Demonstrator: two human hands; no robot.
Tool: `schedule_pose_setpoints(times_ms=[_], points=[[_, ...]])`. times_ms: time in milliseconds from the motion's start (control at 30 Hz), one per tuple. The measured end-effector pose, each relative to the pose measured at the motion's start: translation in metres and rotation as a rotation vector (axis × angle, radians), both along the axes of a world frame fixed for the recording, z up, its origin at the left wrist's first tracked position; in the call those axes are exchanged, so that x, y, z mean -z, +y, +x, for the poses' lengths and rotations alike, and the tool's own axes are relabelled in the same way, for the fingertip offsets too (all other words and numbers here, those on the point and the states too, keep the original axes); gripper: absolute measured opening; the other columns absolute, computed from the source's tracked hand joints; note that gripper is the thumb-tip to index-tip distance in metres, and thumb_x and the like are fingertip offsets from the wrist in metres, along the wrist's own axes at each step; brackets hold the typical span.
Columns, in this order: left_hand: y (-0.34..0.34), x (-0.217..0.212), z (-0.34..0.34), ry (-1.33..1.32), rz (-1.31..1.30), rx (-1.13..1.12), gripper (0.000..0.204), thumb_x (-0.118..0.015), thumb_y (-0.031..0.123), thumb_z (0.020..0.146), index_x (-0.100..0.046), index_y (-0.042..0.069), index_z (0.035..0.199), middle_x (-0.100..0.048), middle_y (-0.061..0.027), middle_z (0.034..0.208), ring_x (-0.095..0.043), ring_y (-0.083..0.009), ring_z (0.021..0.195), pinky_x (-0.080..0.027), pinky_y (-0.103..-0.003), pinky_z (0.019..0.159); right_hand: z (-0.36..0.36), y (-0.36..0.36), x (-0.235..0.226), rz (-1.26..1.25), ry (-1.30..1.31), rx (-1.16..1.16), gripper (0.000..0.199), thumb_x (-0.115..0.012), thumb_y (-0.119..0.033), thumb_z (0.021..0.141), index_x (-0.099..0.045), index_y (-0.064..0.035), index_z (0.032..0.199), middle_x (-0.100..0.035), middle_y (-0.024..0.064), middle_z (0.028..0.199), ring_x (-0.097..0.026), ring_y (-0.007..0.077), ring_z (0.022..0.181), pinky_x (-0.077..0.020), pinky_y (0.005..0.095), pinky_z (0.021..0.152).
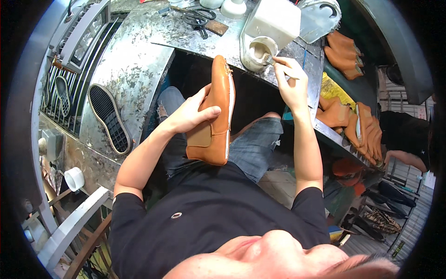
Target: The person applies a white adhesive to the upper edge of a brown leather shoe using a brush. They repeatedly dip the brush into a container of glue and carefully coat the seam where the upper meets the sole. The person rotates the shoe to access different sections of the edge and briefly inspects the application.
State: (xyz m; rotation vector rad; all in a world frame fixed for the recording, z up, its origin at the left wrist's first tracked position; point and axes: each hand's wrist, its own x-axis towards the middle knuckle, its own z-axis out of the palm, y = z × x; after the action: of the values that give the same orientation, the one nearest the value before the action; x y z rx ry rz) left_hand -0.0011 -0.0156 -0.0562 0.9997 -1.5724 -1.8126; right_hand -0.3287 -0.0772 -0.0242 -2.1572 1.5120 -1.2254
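Observation:
My left hand (197,113) is wrapped round a tan ankle boot (222,100) with an elastic side panel, holding it above my lap, toe pointing away from me. A pale band runs along its bottom edge, where no outsole shows. In my right hand (293,83) is a brush (269,59), pinched between the fingers. Its tip reaches into the mouth of a whitish pot (247,56) with cream-coloured stuff inside; the bristles are hidden. A black outsole (110,118) with a light rim lies on the metal worktop to the left.
A second outsole (62,95) rests on bars beside a lamp-like unit (88,37). Scissors (197,17) lie at the back of the worktop (134,51), near a white jug-like container (274,21). Several tan boots (337,114) are piled at right, near another person's arm (406,160).

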Motion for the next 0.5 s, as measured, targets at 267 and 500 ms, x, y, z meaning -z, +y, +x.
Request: schedule_pose_setpoints(times_ms=[267, 500], points=[[-0.004, -0.006, -0.002, -0.099, -0.112, 0.033, 0.107, -0.079, 0.054, 0.089, -0.028, -0.003, 0.164, -0.057, -0.0240, 0.150, -0.056, -0.0296, 0.141, -0.041, -0.040, 0.119, -0.007, 0.021, -0.014, 0.332, -0.669, 0.101, 0.025, -0.063, -0.019, 0.106, -0.076, 0.0024, 0.111, -0.077, 0.0090, 0.091, -0.071, 0.0146, 0.076, -0.0569, 0.0294, 0.070], [0.000, -0.032, -0.005, -0.229, -0.152, 0.093, 0.111, -0.082, 0.052, 0.087, -0.026, -0.003, 0.165, -0.056, -0.0248, 0.151, -0.057, -0.0314, 0.140, -0.043, -0.041, 0.119, 0.039, 0.045, -0.065, 0.348, -0.704, -0.121, 0.032, -0.057, -0.021, 0.110, -0.075, 0.0049, 0.107, -0.071, 0.0084, 0.079, -0.067, 0.0135, 0.069, -0.0568, 0.0271, 0.065]])
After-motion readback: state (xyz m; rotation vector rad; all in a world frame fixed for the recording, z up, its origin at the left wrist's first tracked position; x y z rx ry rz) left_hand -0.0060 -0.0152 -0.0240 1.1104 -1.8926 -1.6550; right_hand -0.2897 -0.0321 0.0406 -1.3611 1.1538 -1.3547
